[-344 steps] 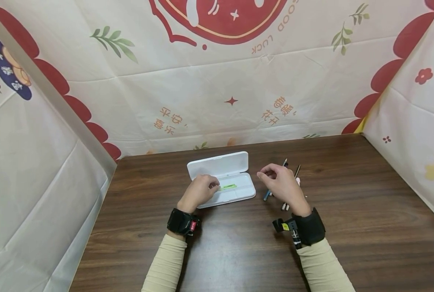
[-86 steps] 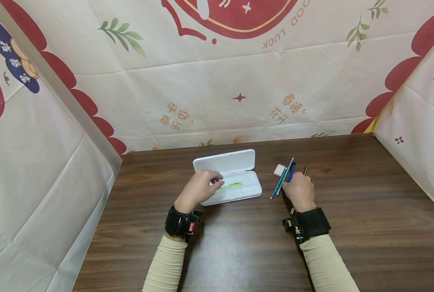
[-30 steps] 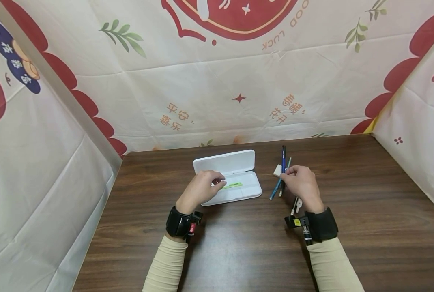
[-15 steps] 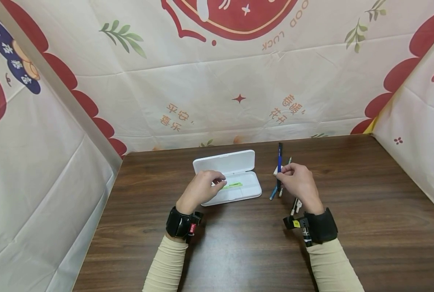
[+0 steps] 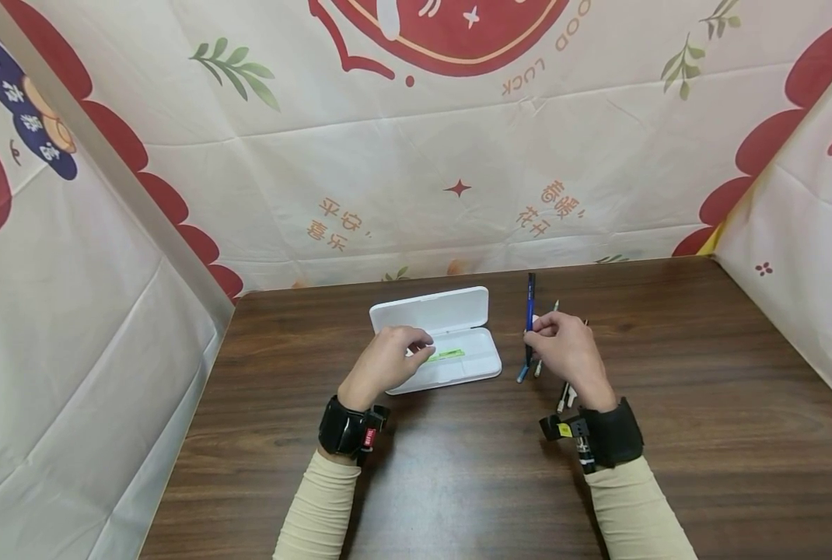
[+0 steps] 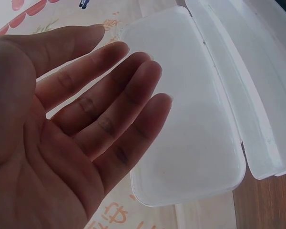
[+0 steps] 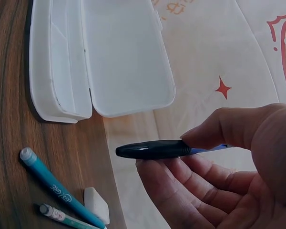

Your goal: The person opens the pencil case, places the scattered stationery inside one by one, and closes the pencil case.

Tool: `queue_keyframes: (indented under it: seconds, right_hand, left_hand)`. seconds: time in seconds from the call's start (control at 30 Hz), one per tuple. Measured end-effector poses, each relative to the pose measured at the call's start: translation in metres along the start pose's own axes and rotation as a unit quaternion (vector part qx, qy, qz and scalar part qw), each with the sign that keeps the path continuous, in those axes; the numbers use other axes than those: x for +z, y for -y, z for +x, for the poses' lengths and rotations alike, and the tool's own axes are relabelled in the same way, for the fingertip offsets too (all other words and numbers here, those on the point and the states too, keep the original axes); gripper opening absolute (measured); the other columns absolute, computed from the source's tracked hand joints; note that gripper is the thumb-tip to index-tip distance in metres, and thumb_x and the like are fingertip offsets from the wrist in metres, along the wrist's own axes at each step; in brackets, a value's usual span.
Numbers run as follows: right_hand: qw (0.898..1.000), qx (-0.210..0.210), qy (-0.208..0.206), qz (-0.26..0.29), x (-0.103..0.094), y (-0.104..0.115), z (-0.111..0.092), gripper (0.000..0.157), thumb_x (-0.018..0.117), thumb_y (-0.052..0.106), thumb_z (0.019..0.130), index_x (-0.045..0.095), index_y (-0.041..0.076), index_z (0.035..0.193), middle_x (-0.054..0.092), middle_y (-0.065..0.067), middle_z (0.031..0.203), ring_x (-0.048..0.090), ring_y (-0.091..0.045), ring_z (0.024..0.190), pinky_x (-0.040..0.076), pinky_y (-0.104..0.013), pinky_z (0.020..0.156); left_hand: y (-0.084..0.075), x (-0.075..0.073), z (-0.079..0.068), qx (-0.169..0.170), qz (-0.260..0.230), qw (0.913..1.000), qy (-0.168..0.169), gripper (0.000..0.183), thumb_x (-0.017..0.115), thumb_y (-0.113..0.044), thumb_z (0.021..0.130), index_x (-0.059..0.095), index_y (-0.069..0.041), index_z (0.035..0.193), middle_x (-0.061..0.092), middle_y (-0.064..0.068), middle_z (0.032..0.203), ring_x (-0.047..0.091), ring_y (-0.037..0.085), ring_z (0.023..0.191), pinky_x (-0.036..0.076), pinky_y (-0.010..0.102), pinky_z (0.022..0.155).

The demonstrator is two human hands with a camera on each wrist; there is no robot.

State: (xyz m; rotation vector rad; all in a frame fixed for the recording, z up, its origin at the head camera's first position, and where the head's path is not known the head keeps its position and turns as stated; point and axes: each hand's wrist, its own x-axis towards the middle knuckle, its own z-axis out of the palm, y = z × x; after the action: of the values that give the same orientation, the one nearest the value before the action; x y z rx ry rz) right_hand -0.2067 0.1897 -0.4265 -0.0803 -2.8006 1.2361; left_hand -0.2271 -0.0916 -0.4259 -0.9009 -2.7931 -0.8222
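1. Pen (image 5: 530, 315): one, blue and black, long axis running near to far, its tapered black end pointing near.
2. Right hand (image 5: 568, 350) pinches it between thumb and fingers, just right of the case.
3. Left hand (image 5: 381, 362), fingers loosely spread, is at the left part of one white pencil case (image 5: 484, 359), lid raised.
4. Inside: one green strip (image 5: 447, 355), lying left to right.
5. Right of the case: one teal pen (image 7: 57, 186), one teal-and-white stick (image 7: 66, 218), one white eraser (image 7: 96, 206).

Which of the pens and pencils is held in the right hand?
The blue-and-black pen, pinched by the right hand; the teal pen and others lie unheld.
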Motion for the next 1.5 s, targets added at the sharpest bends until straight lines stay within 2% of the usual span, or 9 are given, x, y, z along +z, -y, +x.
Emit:
queue_keyframes:
  seconds: [0.2, 0.4, 0.53, 0.9, 1.2, 1.5]
  right_hand:
    - [1.0, -0.018, -0.003, -0.002, 0.003, 0.003, -0.001, 0.021, 0.06, 0.015, 0.086, 0.062, -0.002, 0.099, 0.069, -0.02, 0.088, 0.065, -0.026, 0.071, 0.049, -0.031, 0.056]
    - [0.997, -0.07, -0.006, -0.008, 0.011, 0.007, 0.0, 0.017, 0.062, 0.013, 0.084, 0.063, 0.001, 0.095, 0.069, -0.016, 0.086, 0.062, -0.023, 0.073, 0.049, -0.035, 0.062]
    - [0.996, -0.089, 0.002, 0.0, 0.016, 0.008, 0.001, 0.017, 0.063, 0.012, 0.083, 0.063, 0.0, 0.095, 0.068, -0.016, 0.086, 0.062, -0.023, 0.074, 0.05, -0.037, 0.064]
    - [0.994, -0.105, 0.014, 0.015, 0.023, 0.011, -0.001, 0.016, 0.064, 0.01, 0.084, 0.062, 0.0, 0.096, 0.065, -0.015, 0.088, 0.062, -0.024, 0.078, 0.053, -0.04, 0.068]
    - [0.991, -0.129, 0.006, 0.02, 0.027, 0.017, -0.004, 0.015, 0.065, 0.01, 0.084, 0.063, 0.0, 0.094, 0.064, -0.015, 0.088, 0.062, -0.023, 0.077, 0.054, -0.041, 0.069]
    - [0.988, -0.146, 0.014, 0.04, 0.032, 0.026, -0.008, 0.014, 0.066, 0.008, 0.083, 0.062, 0.001, 0.094, 0.065, -0.014, 0.086, 0.062, -0.022, 0.076, 0.054, -0.041, 0.068]
  left_hand:
    - [-0.001, 0.0, 0.0, 0.007, 0.0, 0.9999, -0.007, 0.014, 0.063, -0.018, 0.089, 0.074, -0.01, 0.094, 0.072, 0.0, 0.085, 0.062, 0.007, 0.078, 0.055, 0.028, 0.07]
    - [-0.002, -0.001, 0.001, 0.019, -0.003, 0.9996, -0.02, 0.013, 0.063, -0.018, 0.089, 0.074, -0.011, 0.092, 0.072, 0.0, 0.085, 0.062, 0.006, 0.078, 0.055, 0.028, 0.071]
    - [-0.003, 0.0, 0.001, 0.025, -0.003, 0.9994, -0.022, 0.013, 0.063, -0.017, 0.089, 0.074, -0.011, 0.091, 0.073, -0.001, 0.085, 0.062, 0.006, 0.078, 0.055, 0.029, 0.071]
    - [-0.006, 0.0, 0.001, 0.032, -0.008, 0.9991, -0.027, 0.014, 0.063, -0.018, 0.089, 0.074, -0.011, 0.093, 0.073, -0.001, 0.086, 0.062, 0.006, 0.079, 0.055, 0.029, 0.072]
    - [-0.007, 0.0, 0.002, 0.046, -0.018, 0.9982, -0.034, 0.015, 0.062, -0.017, 0.089, 0.074, -0.008, 0.094, 0.073, 0.0, 0.087, 0.063, 0.007, 0.079, 0.055, 0.03, 0.072]
    - [-0.008, -0.002, 0.001, 0.052, -0.031, 0.997, -0.048, 0.015, 0.062, -0.017, 0.089, 0.073, -0.008, 0.095, 0.074, 0.002, 0.089, 0.064, 0.008, 0.079, 0.057, 0.036, 0.073]
